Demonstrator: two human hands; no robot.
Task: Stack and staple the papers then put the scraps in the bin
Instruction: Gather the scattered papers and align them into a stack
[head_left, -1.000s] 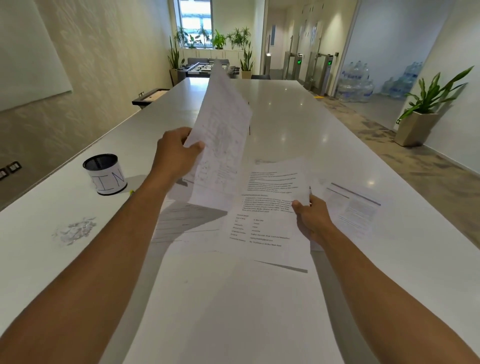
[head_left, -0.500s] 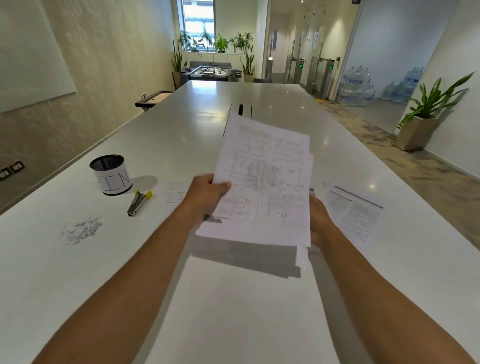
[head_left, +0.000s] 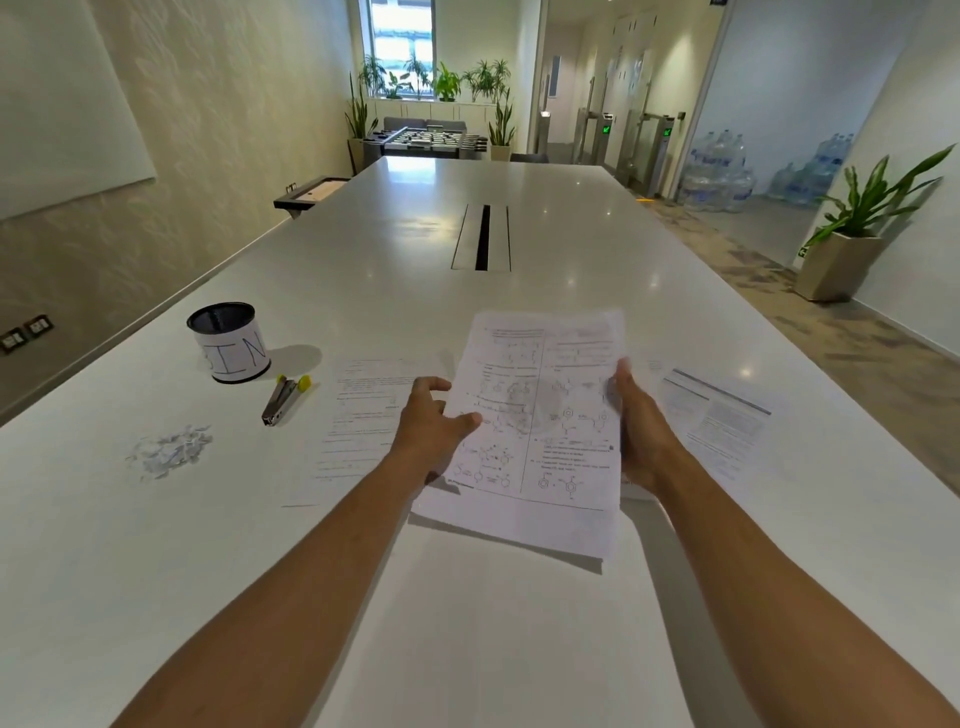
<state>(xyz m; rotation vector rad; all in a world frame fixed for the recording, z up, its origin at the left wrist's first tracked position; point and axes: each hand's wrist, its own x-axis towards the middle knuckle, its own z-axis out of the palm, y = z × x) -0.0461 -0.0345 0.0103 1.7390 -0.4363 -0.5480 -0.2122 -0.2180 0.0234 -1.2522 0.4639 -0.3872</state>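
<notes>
Both hands hold one stack of papers (head_left: 535, 426) between them, just above the surface (head_left: 156, 571). On the stack's left edge, the left hand (head_left: 434, 428) has its grip closed on the sheets, thumb lying across the printed top page and the other fingers reaching behind. On the right edge, the right hand (head_left: 641, 428) clasps the stack from the side, its fingertips curled over the edge near the upper half of the page. The stack tilts up towards the camera, its near edge low and casting a shadow on the surface.

Two loose sheets lie flat on the surface: one (head_left: 358, 415) just left of the left hand, partly behind it, and one (head_left: 719, 421) right of the right hand. Further left lies a stapler (head_left: 283, 397) with a yellow tip, and just beyond it stands the black cup labelled BIN (head_left: 229, 343). A small heap of paper scraps (head_left: 169, 451) lies nearer, left of the stapler, well apart from both hands.
</notes>
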